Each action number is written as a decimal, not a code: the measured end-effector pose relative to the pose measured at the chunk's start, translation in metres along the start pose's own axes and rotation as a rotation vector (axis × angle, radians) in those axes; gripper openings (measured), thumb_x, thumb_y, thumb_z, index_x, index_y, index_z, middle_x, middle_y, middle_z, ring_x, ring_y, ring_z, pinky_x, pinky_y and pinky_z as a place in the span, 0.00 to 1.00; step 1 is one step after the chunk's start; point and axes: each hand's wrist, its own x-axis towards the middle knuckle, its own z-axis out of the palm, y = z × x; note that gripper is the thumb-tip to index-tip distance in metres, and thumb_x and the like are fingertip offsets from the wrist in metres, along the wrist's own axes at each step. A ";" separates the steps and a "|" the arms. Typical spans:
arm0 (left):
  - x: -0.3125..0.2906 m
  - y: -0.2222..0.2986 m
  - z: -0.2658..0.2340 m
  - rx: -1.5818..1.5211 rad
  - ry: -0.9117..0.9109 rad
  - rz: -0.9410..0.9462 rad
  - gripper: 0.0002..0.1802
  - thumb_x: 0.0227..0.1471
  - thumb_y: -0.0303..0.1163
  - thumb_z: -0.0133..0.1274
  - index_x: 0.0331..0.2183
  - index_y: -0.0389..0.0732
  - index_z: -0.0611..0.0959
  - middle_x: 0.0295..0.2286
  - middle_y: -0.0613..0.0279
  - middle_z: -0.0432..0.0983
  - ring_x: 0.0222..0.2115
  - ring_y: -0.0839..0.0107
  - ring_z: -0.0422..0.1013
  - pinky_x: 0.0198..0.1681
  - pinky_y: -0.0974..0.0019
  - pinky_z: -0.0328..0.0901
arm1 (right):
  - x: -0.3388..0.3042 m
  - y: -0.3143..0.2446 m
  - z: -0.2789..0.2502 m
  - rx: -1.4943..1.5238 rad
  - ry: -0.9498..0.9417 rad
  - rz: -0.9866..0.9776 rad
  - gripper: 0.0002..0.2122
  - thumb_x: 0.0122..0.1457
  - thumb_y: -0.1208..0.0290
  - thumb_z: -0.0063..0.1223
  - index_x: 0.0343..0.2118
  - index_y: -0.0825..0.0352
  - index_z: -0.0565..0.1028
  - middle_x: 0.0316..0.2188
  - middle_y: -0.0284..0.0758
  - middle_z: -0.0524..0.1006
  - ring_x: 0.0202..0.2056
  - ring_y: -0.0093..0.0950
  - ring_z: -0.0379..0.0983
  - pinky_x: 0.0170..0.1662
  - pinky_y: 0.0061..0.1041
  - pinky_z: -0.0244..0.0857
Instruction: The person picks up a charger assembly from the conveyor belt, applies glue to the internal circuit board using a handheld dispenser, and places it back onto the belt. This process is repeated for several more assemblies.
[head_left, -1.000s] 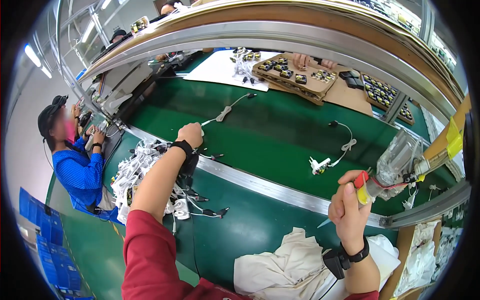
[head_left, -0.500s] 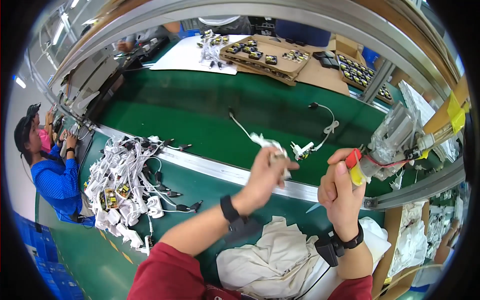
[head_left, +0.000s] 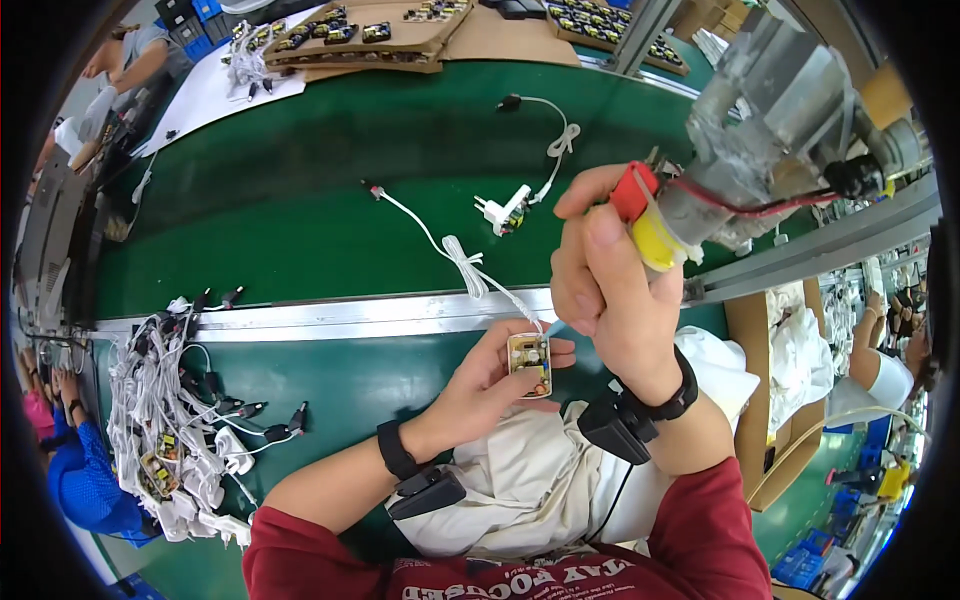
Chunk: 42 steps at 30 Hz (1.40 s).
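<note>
Nearest, a crumpled cream cloth (head_left: 505,490). Just beyond, the left hand (head_left: 487,384), half curled, holds a small circuit board (head_left: 529,353), thumb on top. Rightward, the right hand (head_left: 622,292) curls firmly around a red-and-yellow fitting (head_left: 634,191). Farther, a white plug (head_left: 502,209) lies on green surface (head_left: 300,200).

Bright, even light; straight edges bow (black swallows the corners); metal rail (head_left: 330,318) gleams.

The circuit board (head_left: 527,354) is yellowish — its cable (head_left: 463,265) white
</note>
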 end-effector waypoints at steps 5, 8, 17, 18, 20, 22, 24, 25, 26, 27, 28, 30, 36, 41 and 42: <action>0.002 0.010 -0.011 0.097 -0.015 -0.037 0.24 0.54 0.19 0.40 0.52 0.44 0.59 0.51 0.54 0.61 0.52 0.66 0.62 0.42 0.64 0.71 | 0.005 0.015 -0.001 0.027 0.012 0.003 0.11 0.61 0.62 0.42 0.35 0.66 0.62 0.11 0.25 0.58 0.09 0.13 0.48 0.12 0.15 0.43; 0.002 0.006 -0.014 0.055 -0.063 0.011 0.23 0.54 0.18 0.39 0.51 0.44 0.59 0.52 0.54 0.61 0.52 0.66 0.62 0.43 0.64 0.70 | 0.004 0.020 0.001 0.043 0.048 0.028 0.10 0.60 0.63 0.43 0.34 0.64 0.61 0.10 0.25 0.58 0.10 0.13 0.48 0.12 0.15 0.43; 0.002 0.002 -0.015 0.042 -0.086 0.017 0.23 0.54 0.18 0.39 0.51 0.44 0.58 0.52 0.53 0.60 0.52 0.65 0.61 0.43 0.64 0.70 | 0.002 0.021 0.001 0.043 0.051 0.020 0.10 0.61 0.62 0.44 0.34 0.64 0.61 0.10 0.25 0.58 0.10 0.12 0.48 0.13 0.15 0.42; 0.001 0.003 -0.014 0.039 -0.079 0.017 0.23 0.54 0.17 0.39 0.51 0.44 0.59 0.52 0.54 0.61 0.52 0.65 0.62 0.43 0.64 0.70 | 0.003 0.020 0.001 0.039 0.033 0.014 0.11 0.61 0.62 0.43 0.34 0.65 0.61 0.10 0.25 0.58 0.10 0.12 0.48 0.13 0.15 0.42; 0.001 0.004 -0.013 0.034 -0.063 0.018 0.23 0.53 0.17 0.39 0.51 0.44 0.59 0.51 0.54 0.62 0.52 0.66 0.62 0.43 0.63 0.70 | 0.004 0.019 0.001 0.029 -0.004 0.002 0.12 0.61 0.61 0.43 0.35 0.65 0.61 0.10 0.25 0.58 0.10 0.12 0.48 0.13 0.15 0.42; 0.001 0.003 -0.012 0.046 -0.011 0.009 0.23 0.53 0.18 0.39 0.51 0.44 0.60 0.50 0.55 0.62 0.51 0.66 0.63 0.43 0.62 0.70 | 0.003 0.014 0.003 0.032 0.000 0.014 0.12 0.61 0.60 0.43 0.35 0.65 0.61 0.10 0.25 0.58 0.10 0.12 0.48 0.13 0.15 0.42; 0.001 0.002 -0.013 0.069 0.091 -0.007 0.23 0.53 0.18 0.39 0.51 0.44 0.61 0.49 0.55 0.63 0.50 0.66 0.64 0.43 0.61 0.71 | 0.000 0.011 0.005 0.035 0.008 0.039 0.13 0.61 0.59 0.43 0.36 0.66 0.61 0.10 0.25 0.58 0.10 0.12 0.48 0.13 0.15 0.42; 0.002 0.002 -0.015 0.067 0.092 -0.007 0.23 0.53 0.18 0.39 0.51 0.44 0.61 0.49 0.55 0.63 0.50 0.66 0.64 0.43 0.61 0.71 | -0.002 0.012 0.007 0.034 0.008 0.040 0.13 0.61 0.59 0.43 0.36 0.66 0.61 0.10 0.25 0.58 0.10 0.12 0.48 0.13 0.15 0.42; 0.002 0.003 -0.019 0.008 0.100 0.003 0.23 0.53 0.19 0.39 0.51 0.44 0.61 0.48 0.56 0.64 0.50 0.66 0.64 0.43 0.61 0.71 | -0.005 0.012 0.009 0.036 0.022 0.042 0.13 0.61 0.59 0.43 0.36 0.66 0.61 0.10 0.25 0.58 0.10 0.12 0.48 0.13 0.15 0.42; 0.002 0.004 -0.023 -0.049 0.110 0.013 0.22 0.53 0.19 0.39 0.51 0.44 0.62 0.47 0.56 0.64 0.49 0.66 0.64 0.43 0.60 0.71 | -0.007 0.013 0.012 0.041 0.035 0.044 0.14 0.60 0.59 0.43 0.36 0.66 0.61 0.10 0.25 0.58 0.10 0.12 0.48 0.13 0.15 0.42; 0.002 0.004 -0.026 -0.107 0.120 0.025 0.22 0.53 0.20 0.38 0.51 0.44 0.62 0.47 0.56 0.64 0.49 0.66 0.65 0.43 0.59 0.71 | -0.009 0.015 0.013 0.044 0.048 0.046 0.14 0.60 0.59 0.44 0.35 0.66 0.61 0.10 0.25 0.58 0.10 0.12 0.48 0.13 0.15 0.41; 0.000 0.002 -0.026 -0.126 0.116 0.053 0.22 0.54 0.20 0.38 0.51 0.44 0.62 0.47 0.56 0.64 0.49 0.66 0.65 0.42 0.59 0.71 | -0.011 0.018 0.014 0.035 0.013 0.036 0.14 0.60 0.59 0.44 0.35 0.65 0.60 0.10 0.25 0.58 0.09 0.12 0.48 0.13 0.15 0.41; -0.004 0.000 -0.030 -0.155 0.102 0.102 0.23 0.54 0.20 0.37 0.52 0.44 0.62 0.47 0.56 0.64 0.48 0.66 0.65 0.42 0.57 0.71 | -0.014 0.023 0.015 -0.004 -0.051 0.045 0.14 0.59 0.58 0.45 0.33 0.64 0.59 0.09 0.25 0.58 0.09 0.12 0.48 0.13 0.15 0.41; -0.004 0.001 -0.031 -0.144 0.075 0.077 0.23 0.54 0.20 0.37 0.52 0.44 0.61 0.47 0.56 0.64 0.49 0.65 0.65 0.42 0.57 0.71 | -0.015 0.023 0.015 0.000 -0.029 0.043 0.15 0.59 0.57 0.45 0.34 0.65 0.60 0.09 0.25 0.58 0.09 0.12 0.48 0.13 0.15 0.41; -0.004 0.001 -0.031 -0.146 0.075 0.081 0.23 0.54 0.20 0.37 0.52 0.44 0.61 0.47 0.56 0.64 0.49 0.65 0.65 0.43 0.57 0.71 | -0.015 0.024 0.015 0.001 -0.035 0.038 0.15 0.59 0.57 0.45 0.34 0.66 0.60 0.09 0.25 0.58 0.09 0.12 0.48 0.13 0.15 0.42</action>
